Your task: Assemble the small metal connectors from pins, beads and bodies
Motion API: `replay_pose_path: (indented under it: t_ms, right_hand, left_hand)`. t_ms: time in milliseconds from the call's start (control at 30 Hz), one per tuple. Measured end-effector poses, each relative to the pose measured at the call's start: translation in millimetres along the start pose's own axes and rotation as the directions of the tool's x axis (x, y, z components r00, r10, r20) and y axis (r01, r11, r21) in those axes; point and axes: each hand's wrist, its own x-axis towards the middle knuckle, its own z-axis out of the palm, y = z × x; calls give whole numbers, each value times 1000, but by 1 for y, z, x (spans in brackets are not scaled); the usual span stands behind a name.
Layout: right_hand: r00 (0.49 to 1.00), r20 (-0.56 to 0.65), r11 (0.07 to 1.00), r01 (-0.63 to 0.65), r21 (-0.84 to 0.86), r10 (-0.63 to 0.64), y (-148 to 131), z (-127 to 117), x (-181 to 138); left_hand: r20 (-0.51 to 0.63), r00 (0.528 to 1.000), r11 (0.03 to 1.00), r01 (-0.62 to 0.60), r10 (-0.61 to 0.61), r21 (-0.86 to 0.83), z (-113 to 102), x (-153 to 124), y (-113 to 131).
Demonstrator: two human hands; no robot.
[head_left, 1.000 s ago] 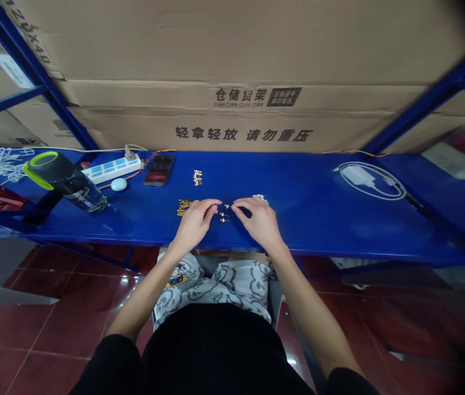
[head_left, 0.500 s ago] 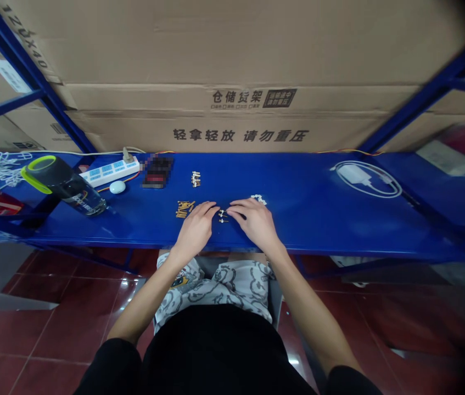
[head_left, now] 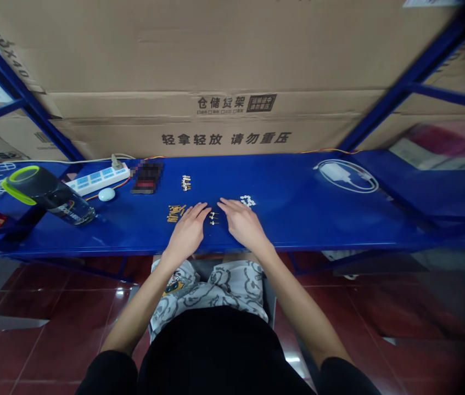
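Observation:
Between my hands, on the blue tabletop, lie several small assembled pieces [head_left: 214,218], each a thin brass-coloured rod with a white part on it. My left hand [head_left: 189,226] rests just left of them, fingers extended and bent a little, with nothing visible in it. Close by its outer side is a loose pile of brass-coloured cylindrical pieces [head_left: 173,213]. My right hand [head_left: 241,222] is on the other side, fingers stretched forward, holding nothing that I can see. Several small white pieces [head_left: 247,201] lie beyond its knuckles. Farther back stands a cluster of white-and-brass pieces [head_left: 186,182].
On the left are a dark bottle [head_left: 57,200] with a lime-green loop, a white power strip [head_left: 98,179], a white oval object [head_left: 106,195] and a blurred-out dark item [head_left: 147,178]. A white charger with coiled cable [head_left: 341,173] lies right. A large cardboard box [head_left: 224,60] stands behind.
My fingertips have drawn apart from the small assembled pieces, widening the gap between my hands. The pieces stay on the tabletop. The whole view has shifted slightly.

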Motion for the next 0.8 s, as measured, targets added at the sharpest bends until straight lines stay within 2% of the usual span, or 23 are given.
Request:
replay_pose_path:
  t_ms: [133, 433, 800]
  right_hand:
    - [999, 41, 1000, 15, -27, -13, 0, 0, 0]
    - [998, -21, 998, 57, -19, -57, 2, 4, 1]
    - [998, -21, 998, 62, -17, -62, 2, 4, 1]
  left_hand:
    - [0, 1000, 1000, 2, -2, -10, -1, 2, 0]
    - [-30, 999, 1000, -19, 18, -17, -2, 3, 1]
    - [-27, 999, 1000, -18, 17, -9, -2, 3, 1]
